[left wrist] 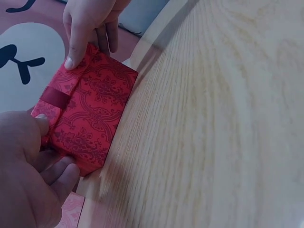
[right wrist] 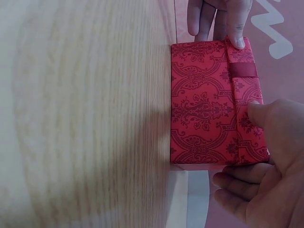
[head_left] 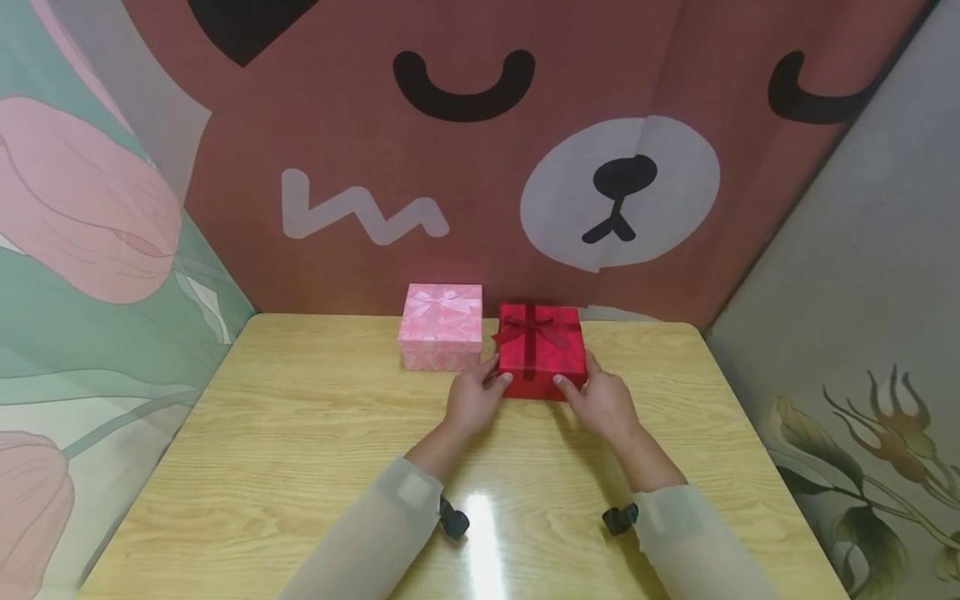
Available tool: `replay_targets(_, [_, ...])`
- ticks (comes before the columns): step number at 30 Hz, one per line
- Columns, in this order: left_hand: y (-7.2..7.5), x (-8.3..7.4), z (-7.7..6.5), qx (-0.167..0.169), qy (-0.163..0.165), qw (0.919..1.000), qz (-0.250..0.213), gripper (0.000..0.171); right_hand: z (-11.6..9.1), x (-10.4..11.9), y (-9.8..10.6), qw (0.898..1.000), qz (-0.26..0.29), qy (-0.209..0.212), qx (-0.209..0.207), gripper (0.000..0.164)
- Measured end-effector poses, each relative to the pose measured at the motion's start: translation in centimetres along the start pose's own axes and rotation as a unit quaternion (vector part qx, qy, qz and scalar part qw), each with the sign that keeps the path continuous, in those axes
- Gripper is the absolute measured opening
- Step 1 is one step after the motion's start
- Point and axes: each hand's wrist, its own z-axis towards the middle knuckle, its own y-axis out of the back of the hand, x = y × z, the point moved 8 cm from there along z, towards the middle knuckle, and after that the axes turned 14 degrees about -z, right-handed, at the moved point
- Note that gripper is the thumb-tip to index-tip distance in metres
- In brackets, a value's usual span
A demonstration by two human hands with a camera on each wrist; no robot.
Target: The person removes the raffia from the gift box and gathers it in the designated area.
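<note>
A red gift box [head_left: 542, 352] with a dark red ribbon and bow is at the far side of the table. My left hand [head_left: 474, 398] holds its left side, thumb on the front of the lid rim, fingers along the side. From the right, my right hand [head_left: 604, 403] grips it the same way, its thumb [right wrist: 256, 113] against the lid rim. Whether the box's base touches the table cannot be told. Just left of it sits a pink gift box [head_left: 441, 327] with a pale bow, close to my left hand's fingers.
The wood-grain table [head_left: 300, 467] ends at a wall hanging [head_left: 360, 275] with a bear face, right behind both boxes. Printed side walls stand left and right of the table. A small dark camera [head_left: 453, 520] hangs at the left cuff, another [head_left: 620, 519] at the right.
</note>
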Motion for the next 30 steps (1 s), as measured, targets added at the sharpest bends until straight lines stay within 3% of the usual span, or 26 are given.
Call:
replay_targets(7, [0.4,0.4,-0.8,0.0,0.016,0.9999,-0.003,0.051,-0.9,0.4,0.1,1.0,0.0,0.009,-0.01,0.089])
replay_targets(15, [0.7,0.1,-1.8,0.015,0.011,0.9996,-0.023,0.049,-1.9,0.8,0.3,0.999,0.005,0.019,-0.027,0.087])
replay_targets(30, [1.1,0.6,-3.2,0.014,0.023,0.9989,-0.037,0.049,-3.9,1.1,0.3,0.999,0.023,0.004,-0.029,0.087])
